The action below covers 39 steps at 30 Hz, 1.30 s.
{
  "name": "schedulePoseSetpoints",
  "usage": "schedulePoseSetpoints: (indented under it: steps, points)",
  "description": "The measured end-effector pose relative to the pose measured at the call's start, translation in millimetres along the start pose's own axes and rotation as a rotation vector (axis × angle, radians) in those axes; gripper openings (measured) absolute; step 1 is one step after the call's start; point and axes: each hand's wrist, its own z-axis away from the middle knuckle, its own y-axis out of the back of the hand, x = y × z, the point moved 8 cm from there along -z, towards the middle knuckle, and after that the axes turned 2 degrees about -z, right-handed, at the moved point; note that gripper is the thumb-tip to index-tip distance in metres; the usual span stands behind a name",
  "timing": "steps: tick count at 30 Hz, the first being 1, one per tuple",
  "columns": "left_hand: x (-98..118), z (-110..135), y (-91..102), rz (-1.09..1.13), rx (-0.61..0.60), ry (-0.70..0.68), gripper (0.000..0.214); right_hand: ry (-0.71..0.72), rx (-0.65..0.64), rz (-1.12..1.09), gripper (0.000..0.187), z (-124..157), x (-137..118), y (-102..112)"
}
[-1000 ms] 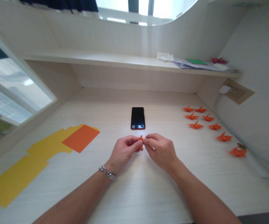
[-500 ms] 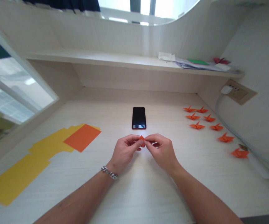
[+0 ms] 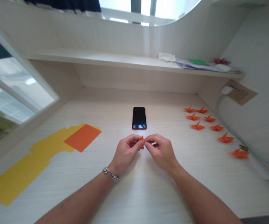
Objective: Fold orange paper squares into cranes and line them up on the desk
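Observation:
Between my two hands is a small piece of folded orange paper [image 3: 142, 142], mostly covered by my fingers. My left hand [image 3: 127, 150], with a silver chain bracelet at its wrist, pinches the paper between thumb and fingers. From the other side my right hand [image 3: 160, 150] pinches the paper's right edge with thumb and forefinger. Just beyond my hands a black phone [image 3: 139, 118] lies flat on the desk. Several folded orange paper cranes [image 3: 197, 126] stand in loose rows at the right.
Yellow paper sheets [image 3: 17, 177] are spread at the left, an orange sheet [image 3: 83, 137] on top. A grey cable [image 3: 237, 133] runs from the wall socket [image 3: 240, 92] along the right side. Overhead, a shelf [image 3: 115, 60] bears papers [image 3: 190, 63].
The folded paper has turned slightly between my fingers and shows a narrower shape. Both hands stay nearly in place.

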Motion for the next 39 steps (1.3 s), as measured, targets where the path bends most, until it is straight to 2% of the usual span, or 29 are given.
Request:
schedulePoseSetpoints:
  steps: [3, 8, 13, 20, 28, 36, 39]
  points:
    - [1.5, -0.2, -0.1, -0.008, -0.005, 0.012, 0.018, -0.034, -0.032, -0.005, 0.01, 0.2, 6.9, -4.6]
    - [1.1, -0.4, -0.5, 0.012, -0.006, 0.069, 0.021, -0.169, -0.07, -0.154, 0.015, 0.3, 25.6, -11.7]
    - [-8.0, -0.1, 1.2, 0.061, 0.027, 0.138, 0.025, -0.173, -0.075, -0.154, 0.014, -0.6, 21.6, -11.3]
    - [-6.0, -0.2, -2.9, 0.166, -0.013, 0.122, 0.027, -0.166, -0.074, -0.132, 0.011, -2.3, 22.7, -8.9]
    - [-12.3, 0.0, 0.5, 0.221, 0.029, 0.155, 0.031, -0.346, -0.094, -0.437, 0.025, -3.0, 42.7, -12.7]
    - [-9.6, 0.8, -2.7, 0.237, -0.024, 0.135, 0.026, -0.477, -0.191, -0.604, 0.026, -0.8, 40.0, -16.9]
    - [-8.0, 0.5, -2.7, 0.223, -0.03, 0.121, 0.024, -0.469, -0.21, -0.568, 0.026, -0.2, 41.5, -18.8]
